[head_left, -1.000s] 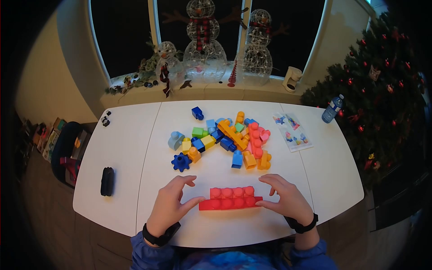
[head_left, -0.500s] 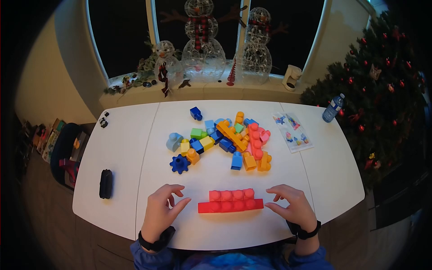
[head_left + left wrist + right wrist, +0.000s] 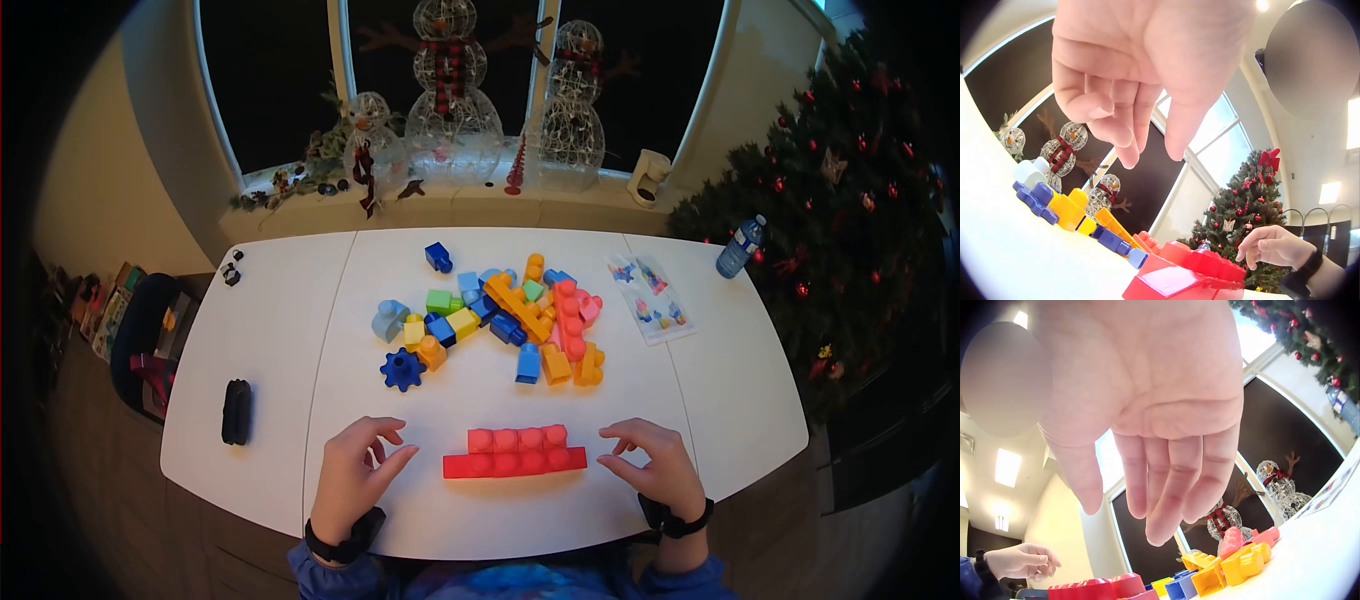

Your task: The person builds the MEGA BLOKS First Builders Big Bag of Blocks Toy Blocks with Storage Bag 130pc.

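One red block stack [image 3: 515, 463], long axis left-right, between hands [image 3: 352, 480] [image 3: 660, 468].

left hand [image 3: 358, 472] | right hand [image 3: 655, 465] | both drawn back from red blocks [image 3: 515, 461]

A black case [image 3: 236, 412] lies on the table [image 3: 265, 330], toward the left, with small dark items [image 3: 232, 271] near the far left corner. A bottle [image 3: 741, 247] stands far right. Wire snowmen [image 3: 453, 130] line the windowsill [image 3: 520, 208], left of a decorated tree [image 3: 830, 190].
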Demonstrator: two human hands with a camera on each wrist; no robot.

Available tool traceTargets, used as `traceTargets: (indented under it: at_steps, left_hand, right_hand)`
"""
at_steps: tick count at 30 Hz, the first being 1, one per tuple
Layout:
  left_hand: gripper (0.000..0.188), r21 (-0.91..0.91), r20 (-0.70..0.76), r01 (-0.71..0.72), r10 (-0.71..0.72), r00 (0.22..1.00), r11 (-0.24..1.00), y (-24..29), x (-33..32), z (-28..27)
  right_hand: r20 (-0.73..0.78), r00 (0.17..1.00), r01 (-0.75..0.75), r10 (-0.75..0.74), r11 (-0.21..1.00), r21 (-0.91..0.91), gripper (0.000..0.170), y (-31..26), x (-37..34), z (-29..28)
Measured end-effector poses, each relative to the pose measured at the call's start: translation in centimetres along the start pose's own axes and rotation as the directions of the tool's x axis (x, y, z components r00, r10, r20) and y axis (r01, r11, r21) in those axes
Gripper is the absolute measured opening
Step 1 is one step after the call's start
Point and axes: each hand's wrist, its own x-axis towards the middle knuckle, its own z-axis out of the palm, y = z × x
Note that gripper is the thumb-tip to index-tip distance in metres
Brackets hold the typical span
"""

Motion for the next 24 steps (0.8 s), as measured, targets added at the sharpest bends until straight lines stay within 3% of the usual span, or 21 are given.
traceTargets:
  at_steps: [24]
  left_hand:
    - [0.029, 0.02, 0.075, -0.114, 0.113, 0.991, 0.993, 0.1, 2.3, 0.2]
  right_hand:
    - [0.036, 0.995, 0.09, -0.089, 0.995, -0.045, 0.033, -0.6, 3.1, -0.9]
